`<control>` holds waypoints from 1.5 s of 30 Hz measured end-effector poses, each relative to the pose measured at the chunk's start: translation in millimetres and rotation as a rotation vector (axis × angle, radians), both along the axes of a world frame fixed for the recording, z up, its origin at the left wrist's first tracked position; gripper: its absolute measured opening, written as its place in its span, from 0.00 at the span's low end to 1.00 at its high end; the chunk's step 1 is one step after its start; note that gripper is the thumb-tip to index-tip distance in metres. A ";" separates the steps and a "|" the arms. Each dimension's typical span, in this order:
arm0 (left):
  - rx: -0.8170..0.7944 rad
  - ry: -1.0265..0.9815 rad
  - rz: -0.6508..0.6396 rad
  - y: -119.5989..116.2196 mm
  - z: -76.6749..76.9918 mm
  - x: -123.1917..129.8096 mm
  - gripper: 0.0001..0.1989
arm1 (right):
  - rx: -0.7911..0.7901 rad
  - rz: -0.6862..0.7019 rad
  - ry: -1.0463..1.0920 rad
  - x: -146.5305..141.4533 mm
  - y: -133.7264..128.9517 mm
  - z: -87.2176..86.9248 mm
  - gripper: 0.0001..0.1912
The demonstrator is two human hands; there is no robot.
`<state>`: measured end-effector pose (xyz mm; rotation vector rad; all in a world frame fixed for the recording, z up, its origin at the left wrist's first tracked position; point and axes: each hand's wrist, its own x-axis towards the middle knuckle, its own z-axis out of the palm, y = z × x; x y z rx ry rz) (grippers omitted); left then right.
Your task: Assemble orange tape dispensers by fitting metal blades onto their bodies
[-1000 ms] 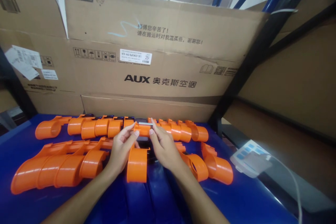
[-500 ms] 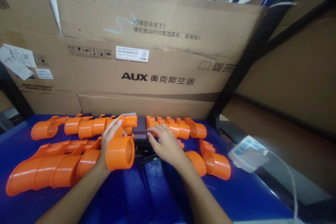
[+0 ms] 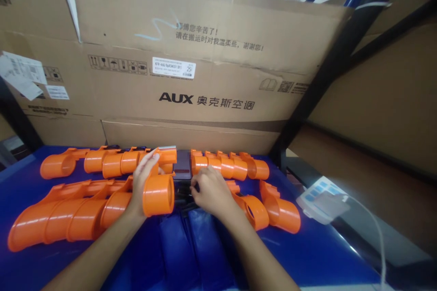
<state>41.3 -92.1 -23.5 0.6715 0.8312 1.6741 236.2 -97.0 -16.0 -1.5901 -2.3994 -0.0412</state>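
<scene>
My left hand is clamped on an orange holder, its ring end towards me, above the table. The black pieces lie just left of my right hand, the nearer one, seemingly lengthwise across; its fingers are curled, but I cannot tell whether they pinch any.

Text readings, clock face centred on my view. 12 o'clock, carton: "AUX 奥克斯空调" in black. Above it, also 12, upper cardboard flap: "师傅您辛苦了! 请在搬运时对我温柔些, 谢谢您!" 11 o'clock, white label on the carton: I read "KFR-46G/", remainder blurred, and "25". 10 o'clock, carton: row of handling signs, umbrella included; far edge, cardboard panel: partial "AES". White stickers, between 9 and 10: print illegible to me.
</scene>
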 end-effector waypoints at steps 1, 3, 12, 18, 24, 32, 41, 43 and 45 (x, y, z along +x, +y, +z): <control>0.000 0.021 0.003 -0.4 -1.0 0.6 0.27 | -0.009 -0.006 -0.019 -0.6 -0.4 -0.3 0.07; 0.010 0.067 -0.007 -1.0 -2.8 1.7 0.30 | -0.023 -0.011 -0.057 -1.9 -1.9 -0.7 0.09; 0.031 0.153 -0.036 -1.9 -1.7 4.6 0.32 | -0.062 -0.027 -0.101 -6.3 -5.7 -1.0 0.12; 0.052 0.176 -0.031 -1.6 -1.4 3.8 0.33 | -0.046 -0.017 -0.054 -4.3 -4.3 -0.7 0.09; 0.047 0.217 -0.027 -3.1 -1.8 4.3 0.35 | 0.032 -0.053 0.243 4.2 0.0 8.3 0.05; 0.152 0.288 -0.050 -2.9 -9.4 15.3 0.29 | 0.355 -0.003 0.832 3.3 -5.5 21.1 0.10; 0.227 0.424 -0.140 -3.3 -17.7 18.3 0.25 | 0.371 0.199 0.708 2.1 -6.2 19.6 0.10; 0.227 0.429 -0.143 -3.3 -17.8 18.0 0.25 | 0.368 0.215 0.694 3.6 -4.9 19.4 0.10; 0.222 0.437 -0.153 -2.7 -18.8 17.8 0.26 | 0.354 0.228 0.688 4.5 -4.1 19.3 0.11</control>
